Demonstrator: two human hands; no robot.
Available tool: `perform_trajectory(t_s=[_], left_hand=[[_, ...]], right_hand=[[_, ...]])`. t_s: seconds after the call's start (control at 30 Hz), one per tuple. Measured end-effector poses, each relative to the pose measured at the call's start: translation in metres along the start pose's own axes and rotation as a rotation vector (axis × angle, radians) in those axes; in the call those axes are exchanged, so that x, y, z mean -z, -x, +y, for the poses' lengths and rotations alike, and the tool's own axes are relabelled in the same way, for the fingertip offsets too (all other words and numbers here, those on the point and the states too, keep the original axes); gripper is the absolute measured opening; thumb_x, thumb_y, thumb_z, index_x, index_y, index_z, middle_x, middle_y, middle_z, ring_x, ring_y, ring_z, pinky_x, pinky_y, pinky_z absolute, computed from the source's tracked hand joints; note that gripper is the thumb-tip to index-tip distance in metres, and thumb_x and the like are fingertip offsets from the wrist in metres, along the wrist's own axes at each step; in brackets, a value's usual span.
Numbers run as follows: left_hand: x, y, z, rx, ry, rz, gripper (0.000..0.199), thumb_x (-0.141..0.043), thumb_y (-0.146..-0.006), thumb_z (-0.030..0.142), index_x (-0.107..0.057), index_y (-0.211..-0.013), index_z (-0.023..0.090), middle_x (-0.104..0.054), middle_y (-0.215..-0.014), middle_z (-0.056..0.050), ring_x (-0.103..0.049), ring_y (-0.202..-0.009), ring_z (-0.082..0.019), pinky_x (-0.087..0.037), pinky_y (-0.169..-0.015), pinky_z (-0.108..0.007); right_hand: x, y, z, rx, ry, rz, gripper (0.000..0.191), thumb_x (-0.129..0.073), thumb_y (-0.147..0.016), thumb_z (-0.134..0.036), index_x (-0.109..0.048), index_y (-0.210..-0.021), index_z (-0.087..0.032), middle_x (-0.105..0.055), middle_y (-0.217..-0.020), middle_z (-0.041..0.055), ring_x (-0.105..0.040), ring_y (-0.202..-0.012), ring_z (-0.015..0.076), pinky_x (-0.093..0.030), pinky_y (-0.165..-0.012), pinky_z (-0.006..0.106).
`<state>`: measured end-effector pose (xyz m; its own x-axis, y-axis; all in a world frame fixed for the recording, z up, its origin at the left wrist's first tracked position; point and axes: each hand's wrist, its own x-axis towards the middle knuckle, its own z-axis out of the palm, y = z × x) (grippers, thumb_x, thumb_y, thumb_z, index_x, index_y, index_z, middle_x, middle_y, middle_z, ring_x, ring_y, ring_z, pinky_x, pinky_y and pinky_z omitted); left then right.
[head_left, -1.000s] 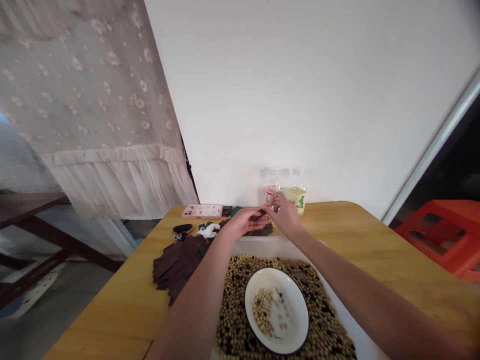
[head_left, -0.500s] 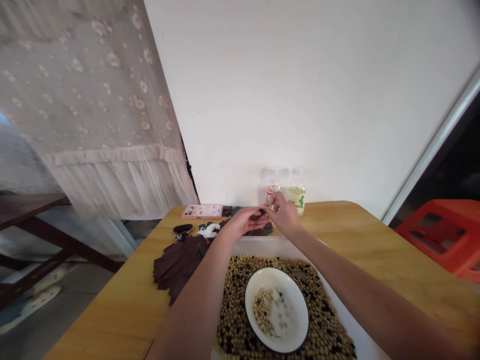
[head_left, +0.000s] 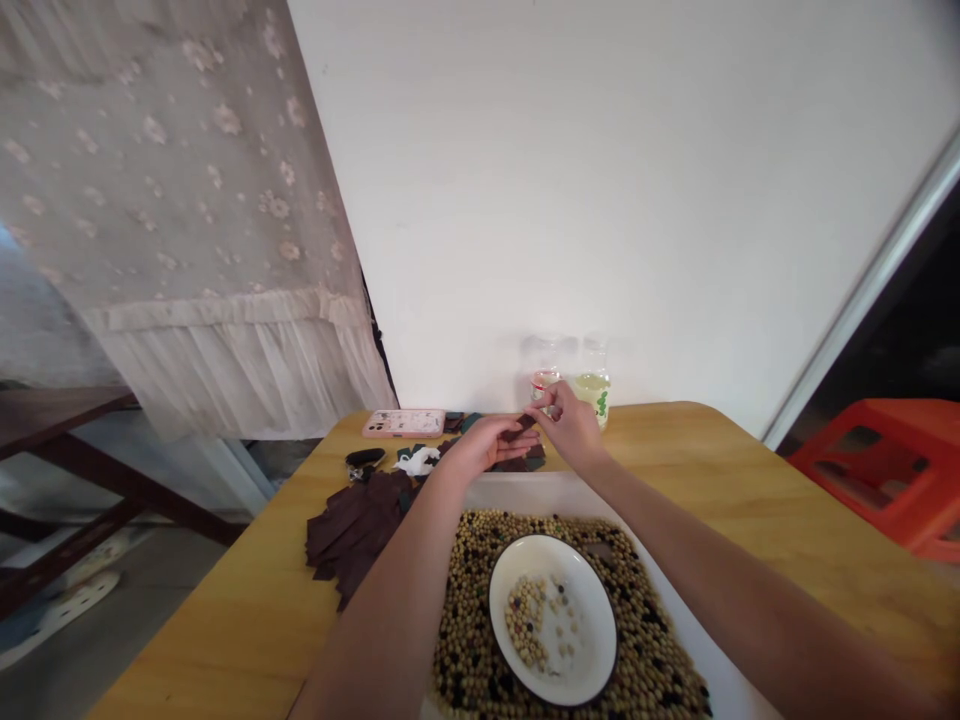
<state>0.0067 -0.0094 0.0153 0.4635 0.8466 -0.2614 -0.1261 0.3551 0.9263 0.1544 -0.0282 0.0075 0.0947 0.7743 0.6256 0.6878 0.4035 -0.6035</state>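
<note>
Over the far side of the table, my left hand [head_left: 487,445] holds a small dark brown cloth piece [head_left: 520,428], its fingers curled beneath it. My right hand [head_left: 574,428] pinches the far end of the same piece between thumb and fingertips. Below my forearms is a white tray [head_left: 540,490] full of pale and black beans [head_left: 461,620]. On the beans sits a white dark-rimmed bowl [head_left: 577,675] with a small number of beans in it. To the left of my left forearm lies a pile of dark brown cloth pieces [head_left: 356,530].
A pink-cased phone [head_left: 403,423], a black key fob [head_left: 365,457] and crumpled white plastic [head_left: 417,460] lie at the back left. More dark cloth pieces [head_left: 525,462] lie under my hands. Two bottles, one with a green label [head_left: 594,397], stand against the wall. An orange stool [head_left: 885,470] is at right.
My right hand has shifted slightly, its fingers drawn closer together at the end of the cloth piece. My left hand has stayed almost in place.
</note>
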Motion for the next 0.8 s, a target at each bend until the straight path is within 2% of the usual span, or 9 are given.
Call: perform_trajectory(t_s=[0.27,0.6,0.8], left_hand=[[0.0001,0.0005,0.0,-0.007,-0.013,-0.005,0.019,-0.048,-0.073,0.01,-0.062,-0.086,0.013,-0.068,-0.071,-0.006,-0.065,-0.072,-0.016,-0.051,-0.07,-0.026],[0.0006,-0.0013,-0.0011,0.001,-0.022,0.007,0.019,-0.048,-0.072,0.01,-0.061,-0.087,0.013,-0.069,-0.074,-0.007,-0.065,-0.074,-0.017,-0.051,-0.067,-0.025],[0.0018,-0.0011,-0.0012,-0.014,-0.008,-0.01,0.018,-0.048,-0.073,0.011,-0.061,-0.086,0.013,-0.069,-0.073,-0.007,-0.065,-0.074,-0.016,-0.051,-0.069,-0.026]], right_hand=[[-0.0029,0.0014,-0.001,0.004,0.042,-0.013,0.019,-0.053,-0.071,-0.038,-0.044,-0.075,-0.022,-0.049,-0.051,-0.0055,-0.046,-0.046,0.0128,-0.031,-0.047,0.023],[0.0033,-0.0002,-0.003,-0.022,0.019,0.013,0.016,-0.052,-0.073,-0.035,-0.043,-0.077,-0.022,-0.056,-0.057,-0.0046,-0.044,-0.043,0.0104,-0.031,-0.047,0.022],[-0.0028,0.0026,-0.0012,0.007,0.04,-0.016,0.018,-0.052,-0.072,-0.037,-0.042,-0.075,-0.023,-0.05,-0.051,-0.0052,-0.043,-0.043,0.0122,-0.03,-0.046,0.023]])
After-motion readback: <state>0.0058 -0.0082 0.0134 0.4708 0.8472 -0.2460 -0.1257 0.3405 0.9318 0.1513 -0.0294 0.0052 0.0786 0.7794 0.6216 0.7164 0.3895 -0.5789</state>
